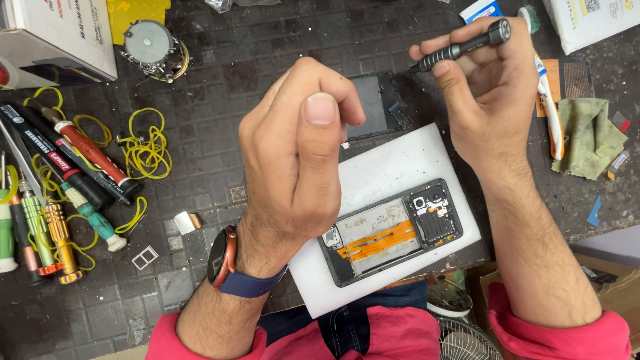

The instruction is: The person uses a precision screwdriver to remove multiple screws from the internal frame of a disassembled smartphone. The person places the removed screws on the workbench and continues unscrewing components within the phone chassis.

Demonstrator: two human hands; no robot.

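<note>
At the far left of the dark gridded work mat (200, 167), a row of screwdrivers (47, 227) with coloured handles is laid out, with loose yellow rubber bands (148, 148) scattered beside them. A small round metal part (148, 42) sits near the top left.

The left forearm is raised from the bottom edge, a pink sleeve pushed back and a watch with a blue strap (230, 267) worn at the wrist. The left hand (297, 153) is held upright above the mat, the fingers curled in and the thumb pressed up against the bent forefinger, as in a pinch. Whether anything small is held between them cannot be told.

Behind that hand, a dark flat panel (377, 103) lies on the mat. Just below it, a white foam pad (393, 167) is spread out, and an opened phone (390, 230) is placed on it at a slant, its back removed so that orange flex strips and the camera block are exposed. Neither hand is in contact with the phone.

To the right, the right forearm is lifted well above the pad. The right hand (490, 93) is closed around a dark precision screwdriver (463, 45), gripped between thumb and fingers, its tip pointed down-left toward the dark panel. Further right, a toothbrush (550, 113) and a green cloth (590, 137) are seen.
</note>
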